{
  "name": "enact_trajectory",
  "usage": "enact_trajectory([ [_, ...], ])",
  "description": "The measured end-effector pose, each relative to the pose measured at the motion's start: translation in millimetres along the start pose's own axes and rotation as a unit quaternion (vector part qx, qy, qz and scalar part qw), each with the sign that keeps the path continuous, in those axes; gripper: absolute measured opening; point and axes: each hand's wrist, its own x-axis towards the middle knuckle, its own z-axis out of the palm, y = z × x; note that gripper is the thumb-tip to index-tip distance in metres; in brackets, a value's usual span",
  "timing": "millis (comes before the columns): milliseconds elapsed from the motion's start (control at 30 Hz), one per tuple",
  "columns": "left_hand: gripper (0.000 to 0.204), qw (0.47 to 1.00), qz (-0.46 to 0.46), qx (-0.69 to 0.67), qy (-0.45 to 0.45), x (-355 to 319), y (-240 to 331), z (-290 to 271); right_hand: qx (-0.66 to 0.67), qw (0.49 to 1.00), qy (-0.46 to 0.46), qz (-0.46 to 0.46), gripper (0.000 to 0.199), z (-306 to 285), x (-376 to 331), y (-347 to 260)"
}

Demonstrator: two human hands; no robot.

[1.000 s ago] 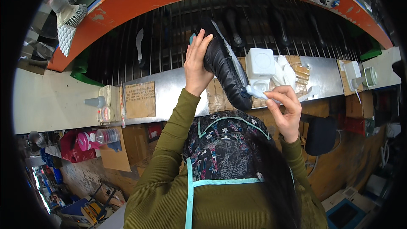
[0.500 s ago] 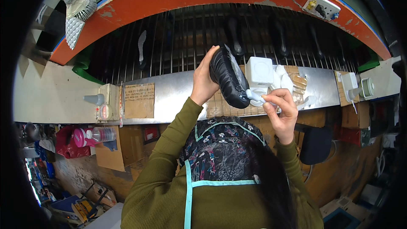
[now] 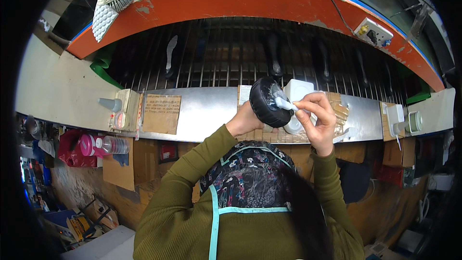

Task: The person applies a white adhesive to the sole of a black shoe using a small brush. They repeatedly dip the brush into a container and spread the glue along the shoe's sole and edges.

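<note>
My left hand [image 3: 244,121] is wrapped round a black shoe upper [image 3: 260,109] with pleated sides, held above the metal ledge with its underside tilted up. Much of that hand is hidden behind the shoe. A whitish wet film shows on the underside. Between thumb and fingers, my right hand [image 3: 321,121] pinches a small white brush [image 3: 286,104], whose tip touches the coated underside. Just behind the brush stands a white square container [image 3: 297,88], partly covered by the shoe and my hand.
Beyond the metal ledge [image 3: 207,110] runs a roller conveyor bearing several dark shoe soles [image 3: 275,58] and one whitish-coated sole [image 3: 171,52]. An orange beam [image 3: 211,7] arches over it. Cardboard [image 3: 162,114] lies left; a small pot with a brush [image 3: 396,114] stands right.
The shoe has turned so its underside faces me more, and my left hand has dropped lower behind it. The brush has moved from the shoe's near end onto the underside.
</note>
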Motion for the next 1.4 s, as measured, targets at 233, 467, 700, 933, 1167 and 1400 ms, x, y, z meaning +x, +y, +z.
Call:
enact_trajectory([
  [233, 0.082, 0.966, -0.077, -0.239, -0.066, -13.8, 34.6, 9.7, 0.02, 0.999, -0.05, 0.004, 0.016, 0.1, 19.2, 8.5],
  [467, 0.086, 0.923, -0.139, -0.328, -0.144, -17.4, 34.0, 13.6, 0.04, 0.997, -0.068, 0.005, 0.015, 0.2, 30.6, 16.7],
  [700, 0.085, 0.902, -0.177, -0.344, -0.191, -15.4, 28.3, 17.1, 0.036, 0.994, -0.102, 0.0, 0.016, -16.8, 31.2, 26.0],
  [933, 0.069, 0.938, -0.101, -0.323, -0.077, -37.7, 22.5, -6.5, 0.056, 0.947, 0.042, 0.314, 0.016, -69.5, -78.4, 97.8],
  [1167, 0.114, 0.814, 0.2, -0.538, 0.088, -56.2, -47.7, -46.0, -0.444, 0.855, 0.037, 0.265, 0.009, -32.8, -176.5, 129.3],
  [1400, 0.098, 0.701, 0.19, -0.665, -0.176, -50.5, -2.0, -48.6, -0.48, 0.858, 0.037, 0.18, 0.005, -13.5, -164.2, 159.3],
])
